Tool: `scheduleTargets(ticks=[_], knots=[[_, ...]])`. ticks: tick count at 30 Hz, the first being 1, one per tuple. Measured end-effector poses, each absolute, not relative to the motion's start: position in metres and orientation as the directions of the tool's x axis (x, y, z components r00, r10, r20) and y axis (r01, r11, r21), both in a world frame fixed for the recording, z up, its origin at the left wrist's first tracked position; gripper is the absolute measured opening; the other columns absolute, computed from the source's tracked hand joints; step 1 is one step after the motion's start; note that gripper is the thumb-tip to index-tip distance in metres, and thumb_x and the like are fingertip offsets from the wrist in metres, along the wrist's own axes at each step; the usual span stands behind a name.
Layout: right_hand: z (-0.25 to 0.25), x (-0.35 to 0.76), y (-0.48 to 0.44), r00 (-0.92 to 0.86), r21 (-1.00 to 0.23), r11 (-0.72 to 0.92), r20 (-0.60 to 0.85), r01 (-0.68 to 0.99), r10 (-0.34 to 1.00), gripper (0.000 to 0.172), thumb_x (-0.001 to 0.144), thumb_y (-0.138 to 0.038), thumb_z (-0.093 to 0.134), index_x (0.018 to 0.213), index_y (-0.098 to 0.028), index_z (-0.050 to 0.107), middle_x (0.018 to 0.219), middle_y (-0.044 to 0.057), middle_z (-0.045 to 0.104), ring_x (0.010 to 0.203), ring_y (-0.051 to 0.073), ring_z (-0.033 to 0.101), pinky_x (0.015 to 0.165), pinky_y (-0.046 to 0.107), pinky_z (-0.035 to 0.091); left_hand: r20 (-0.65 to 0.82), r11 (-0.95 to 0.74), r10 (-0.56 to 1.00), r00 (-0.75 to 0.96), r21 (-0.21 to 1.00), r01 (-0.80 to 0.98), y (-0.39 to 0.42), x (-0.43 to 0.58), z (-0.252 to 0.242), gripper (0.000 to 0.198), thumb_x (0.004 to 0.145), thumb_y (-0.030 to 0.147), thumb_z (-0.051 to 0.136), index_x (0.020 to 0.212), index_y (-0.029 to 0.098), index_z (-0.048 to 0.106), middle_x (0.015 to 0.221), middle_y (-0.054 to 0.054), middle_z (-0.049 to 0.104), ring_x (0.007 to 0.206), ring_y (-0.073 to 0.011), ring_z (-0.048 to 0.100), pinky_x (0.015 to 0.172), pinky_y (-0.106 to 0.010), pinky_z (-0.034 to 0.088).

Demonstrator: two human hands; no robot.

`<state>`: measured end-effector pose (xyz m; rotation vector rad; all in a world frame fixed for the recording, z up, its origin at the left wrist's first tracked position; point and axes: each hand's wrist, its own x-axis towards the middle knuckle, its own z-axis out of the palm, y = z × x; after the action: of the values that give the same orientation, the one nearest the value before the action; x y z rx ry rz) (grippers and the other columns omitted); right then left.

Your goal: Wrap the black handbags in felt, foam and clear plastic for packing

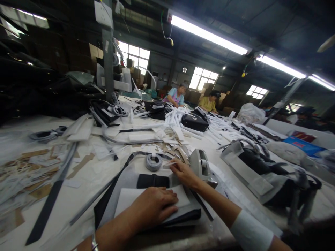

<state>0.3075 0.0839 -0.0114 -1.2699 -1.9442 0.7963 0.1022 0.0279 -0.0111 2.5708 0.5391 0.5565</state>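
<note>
In front of me lies a black bag (154,181), partly covered by white foam sheet (128,198) and translucent wrapping. My left hand (157,205) rests flat on the foam, fingers stretched out and holding nothing. Beyond it, my right hand (184,174) is closed in a pinch on a thin, whitish strip of tape (170,163). A grey tape dispenser (200,164) stands just right of that hand. The bag's coiled, wrapped strap (154,162) sits at its far side, left of the right fingertips.
Paper and cardboard scraps (34,170) spread over the table's left side. A wrapped black bag (256,170) lies at right. Farther back are white rolls (175,118), another black bag (195,122) and two people working. A metal post (109,66) rises at back left.
</note>
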Motion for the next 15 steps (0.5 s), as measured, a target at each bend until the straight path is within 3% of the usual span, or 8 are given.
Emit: scheduleTargets(ticks=[3,6,8,11,13,15], knots=[[-0.009,0.308,0.081,-0.33,-0.797,0.322,0.164,0.512,0.93,0.015,0.093,-0.027,0.05,0.102,-0.018,0.056,0.074,0.0,0.067,0.068,0.016,0.062,0.064,0.027,0.049,0.273,-0.809,0.462,0.843,0.52,0.275,0.027,0.102,-0.009,0.015,0.097,0.032,0.052,0.101,0.025,0.064,0.114,0.001,0.071,0.106,-0.0182,0.067,0.105,-0.031,0.042],[-0.003,0.312,0.079,-0.417,-0.759,0.373,0.147,0.534,0.897,0.034,0.084,-0.029,0.068,0.115,-0.018,0.058,0.075,-0.003,0.064,0.065,0.014,0.059,0.058,0.023,0.046,0.276,-0.811,0.466,0.841,0.514,0.28,0.026,0.102,-0.007,0.015,0.097,0.033,0.051,0.096,0.024,0.064,0.108,0.001,0.072,0.103,-0.0184,0.067,0.101,-0.03,0.045],[0.002,0.314,0.078,-0.485,-0.681,0.45,0.157,0.578,0.86,0.028,0.078,-0.028,0.075,0.103,-0.019,0.066,0.078,-0.002,0.064,0.071,0.015,0.06,0.065,0.025,0.049,0.278,-0.811,0.471,0.837,0.509,0.287,0.026,0.103,-0.006,0.015,0.097,0.032,0.052,0.095,0.024,0.064,0.106,0.0,0.073,0.101,-0.0184,0.067,0.099,-0.029,0.046],[0.005,0.314,0.07,-0.502,-0.597,0.514,0.206,0.616,0.84,0.007,0.084,-0.024,0.069,0.082,-0.018,0.067,0.092,0.004,0.065,0.091,0.02,0.063,0.084,0.033,0.05,0.278,-0.813,0.47,0.838,0.505,0.288,0.026,0.103,-0.006,0.014,0.096,0.033,0.052,0.098,0.025,0.064,0.108,0.0,0.072,0.101,-0.0185,0.068,0.101,-0.03,0.045],[0.001,0.314,0.06,-0.458,-0.554,0.524,0.267,0.646,0.848,0.005,0.089,-0.022,0.061,0.088,-0.018,0.064,0.109,0.009,0.064,0.107,0.024,0.06,0.095,0.038,0.047,0.282,-0.818,0.466,0.839,0.5,0.286,0.026,0.102,-0.006,0.016,0.097,0.033,0.051,0.101,0.025,0.065,0.109,0.0,0.072,0.1,-0.0186,0.068,0.102,-0.031,0.044],[-0.006,0.316,0.05,-0.406,-0.511,0.502,0.295,0.697,0.865,0.009,0.093,-0.023,0.055,0.098,-0.019,0.06,0.109,0.011,0.065,0.107,0.025,0.062,0.093,0.039,0.049,0.289,-0.822,0.464,0.838,0.493,0.285,0.026,0.102,-0.008,0.017,0.097,0.033,0.051,0.103,0.026,0.065,0.108,-0.001,0.072,0.099,-0.0187,0.068,0.102,-0.032,0.044]])
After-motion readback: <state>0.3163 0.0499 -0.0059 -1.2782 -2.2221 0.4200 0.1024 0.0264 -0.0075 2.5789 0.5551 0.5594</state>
